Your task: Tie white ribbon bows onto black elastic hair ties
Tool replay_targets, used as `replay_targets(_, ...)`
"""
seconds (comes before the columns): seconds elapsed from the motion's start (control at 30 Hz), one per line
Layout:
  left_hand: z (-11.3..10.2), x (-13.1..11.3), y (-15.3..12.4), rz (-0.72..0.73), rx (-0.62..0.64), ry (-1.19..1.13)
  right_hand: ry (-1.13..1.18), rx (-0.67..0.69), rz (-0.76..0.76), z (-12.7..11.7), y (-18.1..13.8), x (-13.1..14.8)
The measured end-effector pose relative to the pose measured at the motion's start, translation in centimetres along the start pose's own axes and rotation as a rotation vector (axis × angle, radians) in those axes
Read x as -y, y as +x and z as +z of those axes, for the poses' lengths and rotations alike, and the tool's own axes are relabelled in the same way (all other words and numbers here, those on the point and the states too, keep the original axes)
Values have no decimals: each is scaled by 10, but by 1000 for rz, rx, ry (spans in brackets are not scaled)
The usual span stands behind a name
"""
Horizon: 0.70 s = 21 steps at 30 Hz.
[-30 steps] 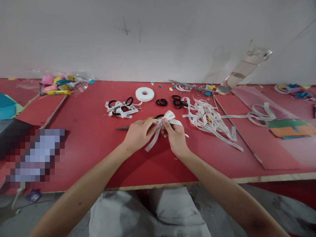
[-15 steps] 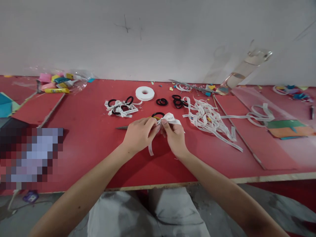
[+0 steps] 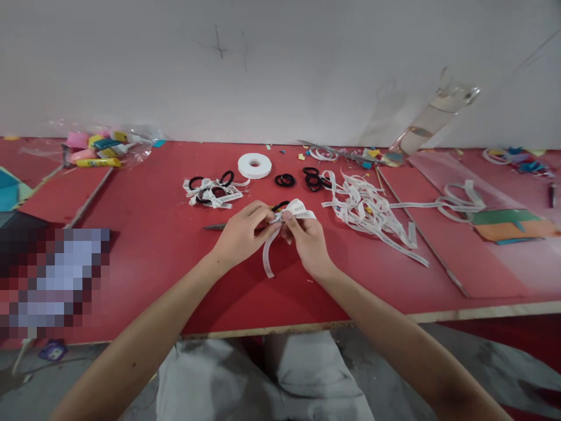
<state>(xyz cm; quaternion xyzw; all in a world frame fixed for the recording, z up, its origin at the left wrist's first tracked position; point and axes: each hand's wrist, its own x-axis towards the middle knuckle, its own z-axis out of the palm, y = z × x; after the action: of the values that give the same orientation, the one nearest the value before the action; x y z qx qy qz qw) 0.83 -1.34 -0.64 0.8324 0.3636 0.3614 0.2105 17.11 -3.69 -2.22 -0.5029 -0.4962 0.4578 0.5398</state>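
Note:
Both hands meet over the middle of the red table. My left hand and my right hand pinch a white printed ribbon between their fingertips. One end of the ribbon loops above my right hand, and a tail hangs down between the hands. A black hair tie shows just behind the fingers, and the ribbon seems to wrap around it. A thin pointed tool lies on the table left of my left hand.
Behind the hands lie a white tape roll, loose black hair ties, finished ribbon-tied ties and a heap of cut ribbon pieces. A clear bag of coloured items sits far left. Coloured paper sheets lie at right.
The ribbon's hanging tail has shortened and curled between the hands. Both hands have stayed in place, working the ribbon with their fingertips.

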Motion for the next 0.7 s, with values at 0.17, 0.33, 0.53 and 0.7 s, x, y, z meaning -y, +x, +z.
replay_targets(0.17, 0, -2, 0, -16, 4, 122, -118, 13, -26, 0, -1, 2)
replay_targets(0.33, -1, -3, -1, 37, -4, 350, -178, 10, -47, 0, 0, -2)
replay_targets(0.53, -3, -3, -1, 100, -8, 423, -197, 23, -53, -1, 0, -2)
replay_targets(0.7, -4, -2, -1, 39, -3, 234, -188, 38, -54, -1, -2, 0)
